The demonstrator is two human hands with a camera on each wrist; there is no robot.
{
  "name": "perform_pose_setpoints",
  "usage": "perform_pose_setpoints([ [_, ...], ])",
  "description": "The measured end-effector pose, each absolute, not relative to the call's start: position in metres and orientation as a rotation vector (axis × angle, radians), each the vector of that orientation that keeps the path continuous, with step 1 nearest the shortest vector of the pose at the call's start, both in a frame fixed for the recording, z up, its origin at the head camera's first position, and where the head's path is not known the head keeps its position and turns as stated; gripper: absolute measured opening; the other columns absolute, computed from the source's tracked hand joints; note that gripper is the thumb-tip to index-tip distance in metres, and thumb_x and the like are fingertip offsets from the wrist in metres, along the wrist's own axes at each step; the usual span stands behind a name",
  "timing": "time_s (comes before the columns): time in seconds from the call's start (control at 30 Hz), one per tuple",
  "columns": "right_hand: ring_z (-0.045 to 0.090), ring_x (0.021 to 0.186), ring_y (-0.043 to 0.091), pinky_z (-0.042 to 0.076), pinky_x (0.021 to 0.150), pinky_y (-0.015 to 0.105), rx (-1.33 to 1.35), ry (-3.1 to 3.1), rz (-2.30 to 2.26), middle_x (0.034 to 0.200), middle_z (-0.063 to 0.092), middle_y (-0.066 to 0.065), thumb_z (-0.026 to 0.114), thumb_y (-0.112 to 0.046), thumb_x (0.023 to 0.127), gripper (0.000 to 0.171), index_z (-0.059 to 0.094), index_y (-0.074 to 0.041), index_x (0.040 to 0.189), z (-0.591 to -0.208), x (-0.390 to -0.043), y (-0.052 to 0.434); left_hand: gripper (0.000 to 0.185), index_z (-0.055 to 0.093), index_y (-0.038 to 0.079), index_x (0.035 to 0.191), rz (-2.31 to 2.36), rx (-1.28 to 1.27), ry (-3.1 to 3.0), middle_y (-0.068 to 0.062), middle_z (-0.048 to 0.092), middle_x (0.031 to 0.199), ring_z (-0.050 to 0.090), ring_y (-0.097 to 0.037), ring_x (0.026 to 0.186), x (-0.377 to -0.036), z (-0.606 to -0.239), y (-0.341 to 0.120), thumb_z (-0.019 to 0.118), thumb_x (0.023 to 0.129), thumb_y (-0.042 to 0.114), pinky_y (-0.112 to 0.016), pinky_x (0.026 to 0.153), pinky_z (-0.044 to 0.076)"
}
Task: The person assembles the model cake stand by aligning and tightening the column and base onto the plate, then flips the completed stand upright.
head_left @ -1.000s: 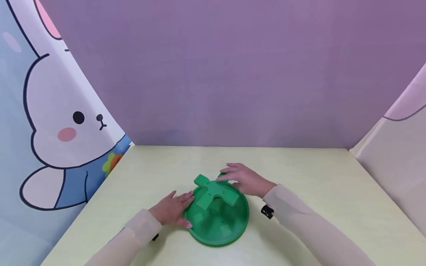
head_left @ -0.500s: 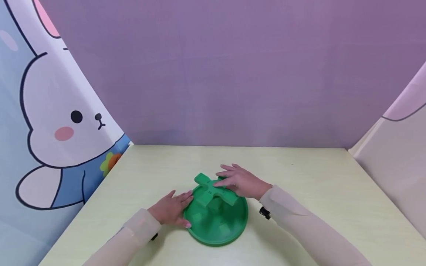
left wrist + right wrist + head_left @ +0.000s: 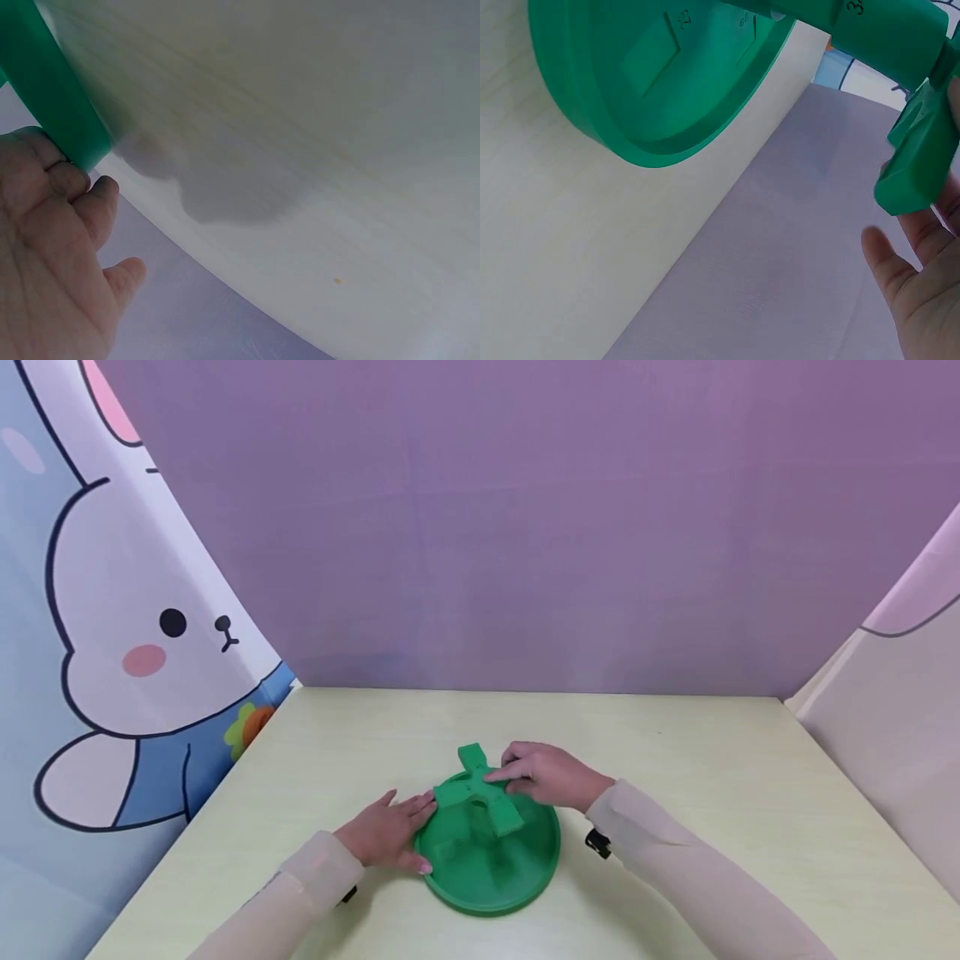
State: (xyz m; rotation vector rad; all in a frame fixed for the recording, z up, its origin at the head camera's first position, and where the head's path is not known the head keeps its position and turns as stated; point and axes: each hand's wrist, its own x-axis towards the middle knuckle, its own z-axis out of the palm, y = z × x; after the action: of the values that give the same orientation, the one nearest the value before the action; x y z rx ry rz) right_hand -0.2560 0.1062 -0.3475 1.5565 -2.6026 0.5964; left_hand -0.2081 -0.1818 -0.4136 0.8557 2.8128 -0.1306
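A round green tray (image 3: 491,881) with recessed pockets lies on the pale table (image 3: 675,760). A green cross-shaped piece (image 3: 474,789) sits tilted over its far half. My right hand (image 3: 528,774) pinches one arm of that cross from the right. My left hand (image 3: 393,829) lies flat on the table, its straight fingers against the tray's left rim. The left wrist view shows the left hand (image 3: 45,247) touching the green rim (image 3: 64,105). In the right wrist view the cross piece (image 3: 919,157) is at my right hand's fingers (image 3: 922,285), above the tray (image 3: 652,82).
A purple backdrop (image 3: 525,527) closes the far side. A cartoon rabbit curtain (image 3: 135,635) hangs on the left and a pale panel (image 3: 885,710) stands on the right. Bare table surface runs all round the tray.
The cross piece has turned clockwise over the tray, its upper-left arm now pointing away from me. My right hand turned with it. The left hand and tray stayed put.
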Motion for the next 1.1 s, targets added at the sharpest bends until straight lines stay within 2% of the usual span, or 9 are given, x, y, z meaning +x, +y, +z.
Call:
perform_pose_setpoints([
  [0.23, 0.052, 0.068, 0.003, 0.044, 0.061, 0.015, 1.398, -2.624, 0.492, 0.089, 0.062, -0.002, 0.072, -0.021, 0.088, 0.028, 0.074, -0.014, 0.115, -0.351, -0.239, 0.098, 0.092, 0.042, 0.000, 0.145, -0.108, 0.852, 2.809, -0.012, 0.038, 0.154, 0.038, -0.027, 0.140, -0.205, -0.416, -0.185, 0.066, 0.081, 0.061, -0.054, 0.112, 0.030],
  [0.37, 0.048, 0.061, 0.003, 0.040, 0.052, 0.014, 1.314, -2.621, 0.417, 0.084, 0.061, -0.001, 0.070, -0.023, 0.088, 0.029, 0.074, -0.012, 0.115, -0.351, -0.226, 0.089, 0.092, 0.042, 0.000, 0.145, -0.097, 0.870, 2.812, -0.013, 0.038, 0.153, 0.039, -0.027, 0.139, -0.204, -0.418, -0.187, 0.066, 0.080, 0.061, -0.054, 0.112, 0.030],
  [0.47, 0.053, 0.063, 0.006, 0.041, 0.050, 0.016, 1.282, -2.642, 0.377, 0.083, 0.063, 0.000, 0.067, -0.026, 0.090, 0.030, 0.073, -0.011, 0.116, -0.348, -0.219, 0.085, 0.092, 0.043, 0.000, 0.145, -0.106, 0.881, 2.816, -0.013, 0.038, 0.153, 0.039, -0.027, 0.139, -0.204, -0.419, -0.189, 0.065, 0.080, 0.062, -0.054, 0.111, 0.031],
  [0.57, 0.062, 0.074, 0.011, 0.048, 0.056, 0.020, 1.254, -2.641, 0.408, 0.089, 0.069, 0.001, 0.063, -0.028, 0.093, 0.028, 0.074, -0.011, 0.113, -0.346, -0.218, 0.084, 0.092, 0.043, 0.000, 0.145, -0.103, 0.883, 2.816, -0.013, 0.038, 0.153, 0.040, -0.028, 0.139, -0.204, -0.419, -0.189, 0.065, 0.081, 0.061, -0.054, 0.111, 0.031],
  [0.67, 0.063, 0.092, 0.020, 0.054, 0.072, 0.030, 1.228, -2.600, 0.553, 0.100, 0.069, 0.006, 0.061, -0.017, 0.094, 0.022, 0.075, -0.010, 0.109, -0.344, -0.223, 0.088, 0.091, 0.043, -0.001, 0.144, -0.095, 0.885, 2.814, -0.013, 0.038, 0.153, 0.040, -0.027, 0.139, -0.203, -0.418, -0.189, 0.066, 0.081, 0.061, -0.054, 0.111, 0.030],
  [0.73, 0.060, 0.103, 0.027, 0.053, 0.085, 0.040, 1.239, -2.568, 0.635, 0.109, 0.066, 0.011, 0.060, -0.004, 0.091, 0.023, 0.074, -0.009, 0.109, -0.344, -0.228, 0.092, 0.091, 0.043, -0.001, 0.144, -0.088, 0.892, 2.814, -0.013, 0.039, 0.153, 0.040, -0.027, 0.139, -0.202, -0.416, -0.189, 0.066, 0.081, 0.060, -0.054, 0.111, 0.030],
  [0.83, 0.052, 0.121, 0.040, 0.045, 0.099, 0.053, 1.306, -2.545, 0.699, 0.125, 0.061, 0.020, 0.060, 0.010, 0.084, 0.036, 0.073, -0.009, 0.112, -0.346, -0.236, 0.097, 0.090, 0.044, -0.001, 0.144, -0.083, 0.901, 2.813, -0.013, 0.039, 0.153, 0.040, -0.028, 0.138, -0.201, -0.415, -0.188, 0.066, 0.081, 0.060, -0.054, 0.111, 0.030],
  [0.97, 0.042, 0.131, 0.047, 0.039, 0.104, 0.057, 1.430, -2.538, 0.673, 0.135, 0.056, 0.023, 0.067, 0.010, 0.082, 0.040, 0.072, -0.011, 0.116, -0.352, -0.242, 0.100, 0.091, 0.043, 0.000, 0.144, -0.100, 0.903, 2.812, -0.013, 0.039, 0.153, 0.040, -0.027, 0.139, -0.201, -0.415, -0.189, 0.066, 0.081, 0.061, -0.054, 0.112, 0.030],
  [1.1, 0.043, 0.132, 0.045, 0.038, 0.106, 0.055, 1.510, -2.519, 0.615, 0.131, 0.061, 0.017, 0.070, 0.003, 0.085, 0.034, 0.074, -0.013, 0.115, -0.357, -0.240, 0.098, 0.091, 0.043, 0.000, 0.145, -0.129, 0.902, 2.811, -0.012, 0.038, 0.154, 0.039, -0.027, 0.139, -0.202, -0.416, -0.190, 0.065, 0.081, 0.061, -0.053, 0.113, 0.029],
])
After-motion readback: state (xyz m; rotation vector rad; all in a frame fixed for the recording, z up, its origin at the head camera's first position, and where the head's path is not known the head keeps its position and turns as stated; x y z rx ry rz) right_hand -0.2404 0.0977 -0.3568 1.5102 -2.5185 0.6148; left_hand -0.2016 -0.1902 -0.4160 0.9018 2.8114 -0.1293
